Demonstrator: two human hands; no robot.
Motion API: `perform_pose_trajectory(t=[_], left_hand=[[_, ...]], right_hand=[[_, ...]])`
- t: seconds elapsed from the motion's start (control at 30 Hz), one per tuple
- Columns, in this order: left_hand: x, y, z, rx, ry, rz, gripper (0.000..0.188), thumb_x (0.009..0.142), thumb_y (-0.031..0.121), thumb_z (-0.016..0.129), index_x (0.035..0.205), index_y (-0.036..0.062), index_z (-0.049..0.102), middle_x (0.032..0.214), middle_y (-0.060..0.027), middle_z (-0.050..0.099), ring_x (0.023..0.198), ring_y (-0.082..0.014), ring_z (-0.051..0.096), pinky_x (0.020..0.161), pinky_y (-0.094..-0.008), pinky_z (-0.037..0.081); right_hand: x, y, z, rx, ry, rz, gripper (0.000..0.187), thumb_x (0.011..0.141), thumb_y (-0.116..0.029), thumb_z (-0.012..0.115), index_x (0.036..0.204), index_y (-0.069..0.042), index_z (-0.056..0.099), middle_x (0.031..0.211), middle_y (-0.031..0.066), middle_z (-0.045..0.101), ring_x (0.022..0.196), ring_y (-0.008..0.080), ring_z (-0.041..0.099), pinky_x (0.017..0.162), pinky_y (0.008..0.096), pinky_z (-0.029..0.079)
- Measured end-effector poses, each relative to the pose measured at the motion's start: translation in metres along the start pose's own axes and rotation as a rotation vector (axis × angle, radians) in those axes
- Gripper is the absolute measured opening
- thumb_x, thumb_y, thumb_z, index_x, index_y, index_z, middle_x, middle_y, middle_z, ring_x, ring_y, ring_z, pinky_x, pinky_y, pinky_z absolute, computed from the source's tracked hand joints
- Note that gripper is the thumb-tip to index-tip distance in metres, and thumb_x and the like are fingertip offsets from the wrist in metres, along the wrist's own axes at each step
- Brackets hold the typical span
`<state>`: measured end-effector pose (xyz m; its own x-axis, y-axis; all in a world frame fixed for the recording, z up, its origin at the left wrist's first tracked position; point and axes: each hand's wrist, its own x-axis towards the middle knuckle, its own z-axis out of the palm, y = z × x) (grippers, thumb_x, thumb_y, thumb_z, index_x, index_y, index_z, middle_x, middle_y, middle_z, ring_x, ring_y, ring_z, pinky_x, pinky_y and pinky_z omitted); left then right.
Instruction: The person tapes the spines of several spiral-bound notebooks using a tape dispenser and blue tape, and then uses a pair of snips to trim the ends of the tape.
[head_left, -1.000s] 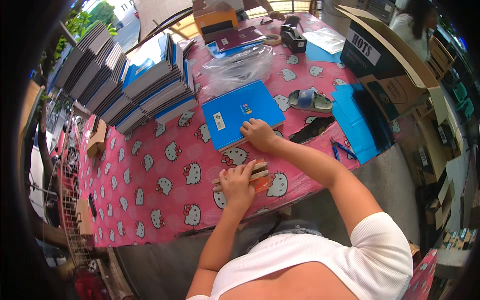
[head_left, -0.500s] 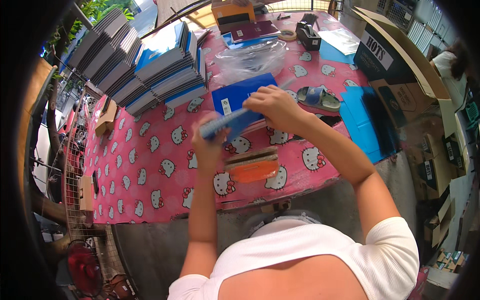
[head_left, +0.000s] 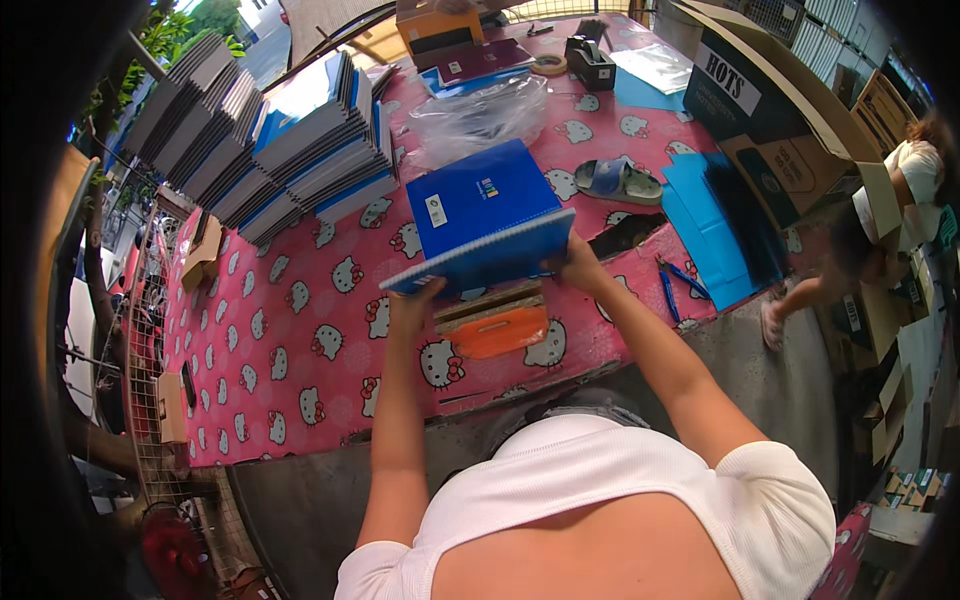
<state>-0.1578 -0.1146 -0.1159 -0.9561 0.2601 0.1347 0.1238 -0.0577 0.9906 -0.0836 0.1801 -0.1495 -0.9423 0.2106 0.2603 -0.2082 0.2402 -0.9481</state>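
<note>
Between my two hands is a blue spiral notebook (head_left: 490,252), tilted up with its coil edge on top. My left hand (head_left: 412,303) grips its left end, fingers partly behind the cover. My right hand (head_left: 577,262) pinches its right end. Just beyond lies another blue notebook (head_left: 465,205), flat on the table with a white label on its cover. Close to me, below the held notebook, sits an orange-faced block (head_left: 497,332) with a brown top edge. To the right of my right hand lie blue-handled pliers (head_left: 678,287).
Tall notebook stacks (head_left: 320,140) stand at the far left of the pink table (head_left: 300,380). A clear plastic bag (head_left: 480,115), a tape dispenser (head_left: 590,65) and a slide sandal (head_left: 618,181) lie farther back. Blue covers (head_left: 705,230) and a large carton (head_left: 750,100) are right; another person (head_left: 900,190) is beyond.
My right hand has moved from the notebook's coil edge down to its right end. The notebook has turned lengthwise across me and come nearer. The pliers and the other person's leg now show.
</note>
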Motion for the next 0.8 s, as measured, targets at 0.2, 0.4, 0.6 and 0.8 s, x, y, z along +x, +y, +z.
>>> perform_pose_trajectory(t=[0.2,0.4,0.6,0.8], left_hand=[[-0.017,0.115,0.022,0.101,0.185,-0.074,0.011,0.076,-0.005,0.073,0.085,-0.0026,0.066,0.08,-0.0053,0.066,0.071,-0.0127,0.06,0.066,-0.0263,0.05],[-0.054,0.152,0.017,0.073,0.037,0.127,0.018,0.073,0.0,0.077,0.088,-0.0022,0.067,0.08,-0.0036,0.066,0.073,-0.0126,0.061,0.066,-0.0241,0.049],[-0.059,0.127,0.039,0.547,0.378,0.612,0.07,0.071,0.013,0.081,0.131,0.0021,0.046,0.135,-0.0186,0.047,0.127,-0.0215,0.042,0.109,-0.0424,0.029],[-0.073,0.141,0.127,1.365,-0.431,0.441,0.084,0.082,0.036,0.069,0.146,0.0047,0.026,0.146,-0.0168,0.033,0.135,-0.0264,0.031,0.114,-0.0534,0.009]], right_hand=[[-0.004,-0.052,-0.018,-0.165,0.03,0.014,0.036,0.074,0.002,0.073,0.106,-0.001,0.056,0.079,0.0096,0.063,0.074,0.0126,0.062,0.064,0.0297,0.05],[-0.053,-0.116,-0.028,-0.372,0.011,-0.001,0.031,0.074,0.003,0.072,0.102,-0.004,0.062,0.088,0.0139,0.069,0.077,0.0263,0.066,0.069,0.0339,0.05],[-0.082,-0.018,-0.002,-0.214,-0.044,0.028,0.036,0.078,0.005,0.065,0.11,-0.006,0.055,0.085,0.0214,0.065,0.084,0.0377,0.064,0.072,0.0391,0.05],[-0.084,-0.02,-0.005,-0.273,-0.077,-0.018,0.036,0.074,-0.001,0.067,0.105,-0.004,0.049,0.096,0.0245,0.061,0.096,0.0417,0.059,0.08,0.0456,0.047]])
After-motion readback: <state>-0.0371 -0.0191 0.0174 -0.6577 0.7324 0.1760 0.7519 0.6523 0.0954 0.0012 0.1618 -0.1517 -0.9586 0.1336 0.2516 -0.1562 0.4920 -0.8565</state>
